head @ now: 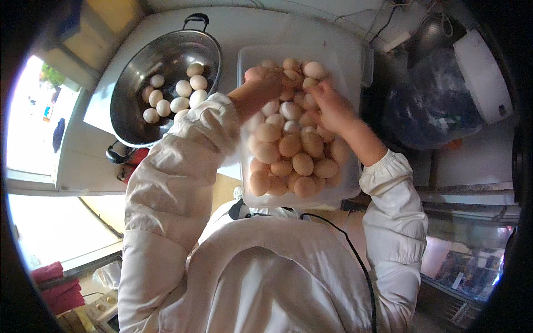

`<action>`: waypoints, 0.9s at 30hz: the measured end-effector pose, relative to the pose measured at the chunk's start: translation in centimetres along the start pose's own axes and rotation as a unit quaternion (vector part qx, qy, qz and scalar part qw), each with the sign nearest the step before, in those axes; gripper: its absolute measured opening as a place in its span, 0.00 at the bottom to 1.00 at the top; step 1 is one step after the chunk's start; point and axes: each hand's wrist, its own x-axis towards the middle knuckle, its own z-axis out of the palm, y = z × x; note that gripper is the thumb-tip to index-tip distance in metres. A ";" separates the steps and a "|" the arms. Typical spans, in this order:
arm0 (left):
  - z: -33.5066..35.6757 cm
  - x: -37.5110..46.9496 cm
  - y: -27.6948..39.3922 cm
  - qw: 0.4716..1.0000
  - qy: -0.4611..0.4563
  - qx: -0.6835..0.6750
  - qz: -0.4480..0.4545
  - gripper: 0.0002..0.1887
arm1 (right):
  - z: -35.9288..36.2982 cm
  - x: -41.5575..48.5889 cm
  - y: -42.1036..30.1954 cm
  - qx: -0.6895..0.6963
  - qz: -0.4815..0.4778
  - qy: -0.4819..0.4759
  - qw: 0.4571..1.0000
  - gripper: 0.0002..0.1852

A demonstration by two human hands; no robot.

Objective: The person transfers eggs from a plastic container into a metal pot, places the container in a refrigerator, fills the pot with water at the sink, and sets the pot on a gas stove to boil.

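A translucent plastic bin (300, 200) in front of me holds many brown and pale eggs (302, 163). Both hands are inside its far half, blurred by motion. My left hand (266, 79) is at the far left of the pile, its fingers beside a brown egg (292, 78). From the right, my right hand (331, 106) reaches in with its fingertips against an egg (310, 83). Whether either hand grips an egg cannot be made out. Left of the bin, a steel wok (133, 95) with two black handles contains several pale eggs (183, 88), partly hidden by my left sleeve.
The bin and wok rest on a white tabletop (233, 25). Right of the bin are a clear plastic bag (433, 100) and a white box-like object (483, 75). Red items (135, 160) lie by the wok's near handle. A black cable (354, 249) hangs along my apron.
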 end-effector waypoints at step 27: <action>-0.6 0.4 -1.1 0.991 -0.006 -0.127 -0.037 0.27 | 2.6 0.6 -8.9 -0.011 -0.229 0.025 0.973 0.15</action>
